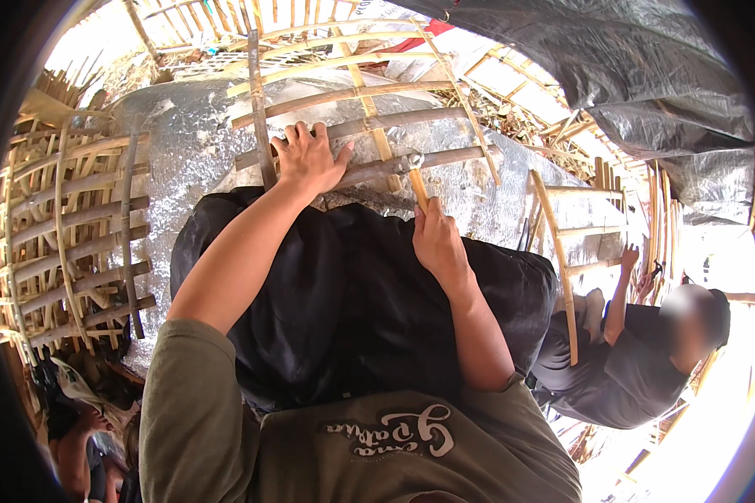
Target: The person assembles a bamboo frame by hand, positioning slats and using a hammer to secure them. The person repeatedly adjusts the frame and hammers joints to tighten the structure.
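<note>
In front of me lies a lattice frame of bamboo slats (432,117), with long cross strips over several lengthwise pieces. My left hand (309,158) rests on its near left part, fingers spread, beside the dark upright strip (258,109). My right hand (439,243) is wrapped round the wooden handle of a hammer (418,186). The hammer's metal head is at the near slat, right of the middle strip; whether it touches the wood I cannot tell. Dark cloth (335,285) covers my lap below the frame.
A shiny silver sheet (184,126) spreads beneath the frame. Stacked bamboo lattices (67,243) stand at the left. At the right, a co-worker (637,360) sits by another bamboo frame (554,251). Black plastic sheeting (612,59) hangs at the upper right. Another person (75,453) shows partly at lower left.
</note>
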Demonstrator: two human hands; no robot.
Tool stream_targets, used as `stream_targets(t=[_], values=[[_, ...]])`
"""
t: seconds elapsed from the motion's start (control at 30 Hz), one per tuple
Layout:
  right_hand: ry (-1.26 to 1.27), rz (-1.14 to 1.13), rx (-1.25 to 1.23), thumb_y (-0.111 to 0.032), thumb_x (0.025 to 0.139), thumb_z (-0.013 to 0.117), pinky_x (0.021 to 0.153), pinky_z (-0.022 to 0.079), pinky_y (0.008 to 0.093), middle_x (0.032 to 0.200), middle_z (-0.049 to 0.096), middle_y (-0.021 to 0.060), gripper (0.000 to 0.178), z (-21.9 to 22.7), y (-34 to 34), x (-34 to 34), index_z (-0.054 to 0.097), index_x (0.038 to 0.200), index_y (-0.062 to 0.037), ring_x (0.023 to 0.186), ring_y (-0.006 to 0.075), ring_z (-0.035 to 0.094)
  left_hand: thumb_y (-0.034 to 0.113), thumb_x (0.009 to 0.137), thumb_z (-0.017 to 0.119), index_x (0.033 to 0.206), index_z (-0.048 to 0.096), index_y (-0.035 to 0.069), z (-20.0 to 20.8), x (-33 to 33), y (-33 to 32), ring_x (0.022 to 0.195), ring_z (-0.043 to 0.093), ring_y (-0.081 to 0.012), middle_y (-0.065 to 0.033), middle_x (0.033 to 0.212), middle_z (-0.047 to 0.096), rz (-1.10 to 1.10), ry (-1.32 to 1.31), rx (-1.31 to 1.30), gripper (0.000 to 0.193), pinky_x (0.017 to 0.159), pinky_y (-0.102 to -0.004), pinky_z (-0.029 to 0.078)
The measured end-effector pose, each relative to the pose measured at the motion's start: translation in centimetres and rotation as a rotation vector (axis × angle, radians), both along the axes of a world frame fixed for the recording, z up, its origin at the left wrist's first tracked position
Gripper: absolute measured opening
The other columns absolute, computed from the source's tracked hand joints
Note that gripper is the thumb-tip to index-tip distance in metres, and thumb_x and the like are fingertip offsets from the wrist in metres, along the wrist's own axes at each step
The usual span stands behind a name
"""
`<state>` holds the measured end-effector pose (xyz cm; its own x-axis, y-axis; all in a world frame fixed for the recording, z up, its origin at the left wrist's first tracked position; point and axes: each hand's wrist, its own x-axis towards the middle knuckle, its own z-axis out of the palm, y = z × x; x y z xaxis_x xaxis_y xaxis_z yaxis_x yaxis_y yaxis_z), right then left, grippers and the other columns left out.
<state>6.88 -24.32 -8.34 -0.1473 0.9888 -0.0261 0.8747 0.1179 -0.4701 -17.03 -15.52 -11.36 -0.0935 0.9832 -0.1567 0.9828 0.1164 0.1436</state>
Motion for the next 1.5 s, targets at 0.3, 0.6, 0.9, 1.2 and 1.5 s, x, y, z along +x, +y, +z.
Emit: stream_targets(t=[0.3, 0.6, 0.9, 1.2, 1.5], values=[[-0.01, -0.01, 0.042, -0.017, 0.101, 0.053, 0.06, 0.054, 0.058, 0.068, 0.062, 0.0318, 0.021, -0.2, -0.2, 0.0, 0.045, 0.101, 0.0029, 0.067, 0.0519, 0.064, 0.064, 0.1, 0.037, 0.137, 0.048, -0.002, -0.1, 0.0, 0.1, 0.13, 0.044, -0.0459, -0.0289, 0.133, 0.049, 0.003, -0.009, -0.005, 0.076, 0.106, -0.0684, 0.03], [0.011, 0.004, 0.033, -0.018, 0.1, 0.053, 0.06, 0.054, 0.0582, 0.068, 0.062, 0.0325, 0.022, -0.7, 0.1, 0.2, 0.045, 0.101, 0.0026, 0.067, 0.052, 0.064, 0.063, 0.099, 0.038, 0.138, 0.048, -0.002, -0.4, -0.1, -0.1, 0.129, 0.046, -0.0469, -0.0294, 0.134, 0.05, 0.004, 0.018, 0.037, 0.076, 0.105, -0.0683, 0.032], [-0.034, 0.026, 0.083, -0.018, 0.101, 0.053, 0.059, 0.053, 0.0569, 0.068, 0.062, 0.0319, 0.022, -0.5, -0.2, 0.3, 0.045, 0.102, 0.0028, 0.067, 0.0514, 0.064, 0.062, 0.1, 0.037, 0.136, 0.05, -0.002, -0.2, 0.1, -0.1, 0.131, 0.045, -0.0474, -0.0293, 0.135, 0.05, -0.012, 0.025, 0.038, 0.075, 0.105, -0.0696, 0.033], [-0.033, 0.046, 0.106, -0.018, 0.101, 0.053, 0.059, 0.053, 0.0565, 0.066, 0.061, 0.0314, 0.022, -0.9, -0.1, 0.4, 0.046, 0.102, 0.0026, 0.066, 0.0509, 0.064, 0.064, 0.101, 0.034, 0.139, 0.048, -0.002, -0.1, -0.1, 0.0, 0.132, 0.046, -0.0473, -0.0283, 0.137, 0.05, -0.02, 0.041, 0.02, 0.077, 0.107, -0.0701, 0.032], [-0.059, 0.072, 0.158, -0.017, 0.102, 0.053, 0.058, 0.052, 0.0576, 0.067, 0.061, 0.0317, 0.022, -1.2, -0.1, 0.6, 0.046, 0.104, 0.0037, 0.067, 0.0514, 0.064, 0.037, 0.102, 0.045, 0.149, 0.04, 0.003, 1.7, 1.5, -0.4, 0.137, 0.042, -0.0381, -0.0204, 0.146, 0.044, -0.217, 0.288, 0.224, 0.058, 0.113, -0.0727, 0.023]])
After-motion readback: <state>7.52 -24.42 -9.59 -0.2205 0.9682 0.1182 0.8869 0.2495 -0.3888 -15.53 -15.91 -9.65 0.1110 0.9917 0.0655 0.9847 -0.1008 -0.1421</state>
